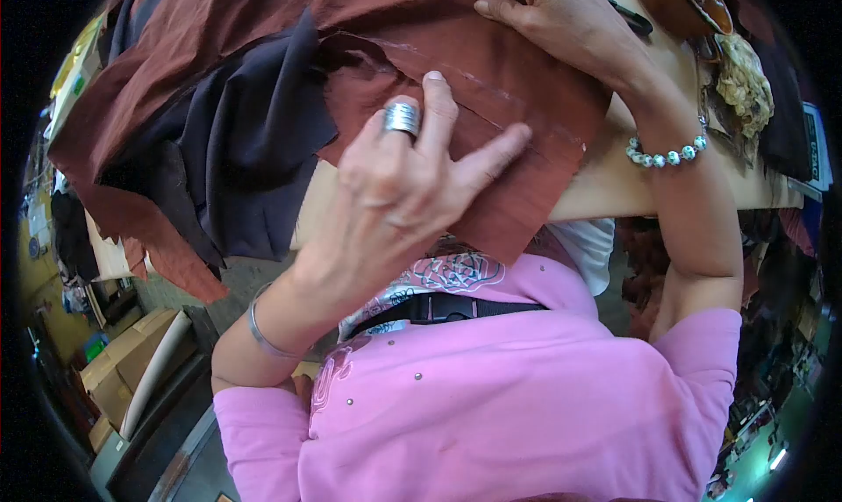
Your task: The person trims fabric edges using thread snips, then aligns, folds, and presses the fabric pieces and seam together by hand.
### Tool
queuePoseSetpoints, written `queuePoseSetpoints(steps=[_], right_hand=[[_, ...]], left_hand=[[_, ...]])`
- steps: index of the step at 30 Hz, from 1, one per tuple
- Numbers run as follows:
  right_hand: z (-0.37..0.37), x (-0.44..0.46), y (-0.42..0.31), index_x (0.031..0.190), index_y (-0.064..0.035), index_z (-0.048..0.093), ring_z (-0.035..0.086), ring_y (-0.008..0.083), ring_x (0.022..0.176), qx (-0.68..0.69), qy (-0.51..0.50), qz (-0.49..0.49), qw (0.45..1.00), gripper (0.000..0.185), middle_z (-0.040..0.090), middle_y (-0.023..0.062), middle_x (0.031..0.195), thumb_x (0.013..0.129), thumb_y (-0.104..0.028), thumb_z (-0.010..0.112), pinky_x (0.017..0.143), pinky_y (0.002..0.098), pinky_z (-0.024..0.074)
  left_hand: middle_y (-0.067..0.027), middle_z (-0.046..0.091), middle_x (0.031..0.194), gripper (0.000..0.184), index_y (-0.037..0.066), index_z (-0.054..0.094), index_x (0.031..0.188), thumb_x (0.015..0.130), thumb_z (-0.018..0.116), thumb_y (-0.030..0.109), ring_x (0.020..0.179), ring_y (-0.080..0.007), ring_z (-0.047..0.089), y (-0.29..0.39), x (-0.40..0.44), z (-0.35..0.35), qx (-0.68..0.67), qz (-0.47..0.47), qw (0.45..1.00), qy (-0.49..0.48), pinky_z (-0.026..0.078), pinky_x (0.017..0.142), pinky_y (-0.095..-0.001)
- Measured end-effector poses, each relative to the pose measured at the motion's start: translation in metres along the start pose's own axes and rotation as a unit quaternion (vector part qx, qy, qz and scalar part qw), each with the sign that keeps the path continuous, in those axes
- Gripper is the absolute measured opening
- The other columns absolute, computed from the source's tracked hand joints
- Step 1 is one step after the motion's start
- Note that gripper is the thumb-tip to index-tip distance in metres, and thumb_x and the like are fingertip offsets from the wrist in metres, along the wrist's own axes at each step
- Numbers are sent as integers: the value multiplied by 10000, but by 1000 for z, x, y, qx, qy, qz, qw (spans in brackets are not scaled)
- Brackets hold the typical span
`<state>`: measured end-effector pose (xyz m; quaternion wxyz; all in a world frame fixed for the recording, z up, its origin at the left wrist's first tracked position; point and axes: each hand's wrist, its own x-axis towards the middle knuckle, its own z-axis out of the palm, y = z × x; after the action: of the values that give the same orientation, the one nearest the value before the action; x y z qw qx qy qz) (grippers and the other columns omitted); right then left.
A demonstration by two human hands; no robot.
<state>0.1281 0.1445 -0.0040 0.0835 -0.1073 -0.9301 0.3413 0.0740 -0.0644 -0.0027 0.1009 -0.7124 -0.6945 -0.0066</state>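
Rust-brown fabric (561, 107) is spread over the work table, with pale chalk-like lines and a long crease or slit across it. My left hand (399, 173), with a wide silver ring, is over this fabric; index finger and thumb are stretched apart, the other fingers partly bent, and nothing shows in its grip. My right hand (570, 15) lies on the fabric at the upper right, thumb out to the side, its fingertips partly cut off by the top edge. Dark, near-black fabric (250, 125) lies in folds left of my left hand, among the brown fabric.
The pale table (605, 182) has its near edge close to my body. At the upper right are a brown glossy container (680, 7), a black slim object (630, 18) and a crumpled yellowish bundle (744, 85). Cardboard boxes (132, 362) stand at lower left.
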Motion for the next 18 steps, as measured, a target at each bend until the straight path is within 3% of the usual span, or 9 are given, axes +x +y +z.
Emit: queuePoseSetpoints(steps=[1,4,9,11,14,18], right_hand=[[-4,3,-2,1329,-89,445,625,298,795,-23,-15,2,1000,526,639,199,888,825,-33,584,738,373,484],[-9,10,-7,1358,-96,393,621,331,846,-42,-27,14,999,571,632,215,922,822,-53,586,755,399,482],[1,7,-34,1360,-93,379,607,346,914,-35,31,-9,999,571,613,225,1017,823,-28,561,808,395,476],[6,21,-20,1357,-88,383,607,337,931,30,-18,31,999,569,606,221,1051,820,-3,550,834,388,474],[13,19,-3,1353,-87,388,614,330,940,77,39,-77,993,572,594,216,1102,813,36,533,852,387,476],[18,20,-1,1356,-99,390,617,319,944,80,59,-105,989,587,596,194,1126,807,52,532,853,380,477]], left_hand=[[-167,547,1133,513,173,531,1260,760,540,55,845,-259,593,-9,-1,-1,-68,-11,997,18,520,707,-318],[-111,572,1056,359,21,597,1082,726,555,35,904,-260,600,-28,-14,17,-109,-55,985,124,520,752,-332],[-121,580,1036,333,-13,618,1033,706,570,36,953,-271,591,-29,-18,24,-92,-46,985,139,518,788,-336],[-122,578,1039,328,-19,620,1025,705,568,33,952,-272,589,-32,-19,25,-78,-29,985,149,516,791,-338],[-118,579,1052,346,-12,619,1045,705,567,29,934,-264,590,-32,-21,26,-100,-39,985,131,515,786,-330],[-112,557,1102,399,7,597,1113,718,553,26,913,-242,591,-31,-19,23,-77,-45,990,113,512,769,-307]])
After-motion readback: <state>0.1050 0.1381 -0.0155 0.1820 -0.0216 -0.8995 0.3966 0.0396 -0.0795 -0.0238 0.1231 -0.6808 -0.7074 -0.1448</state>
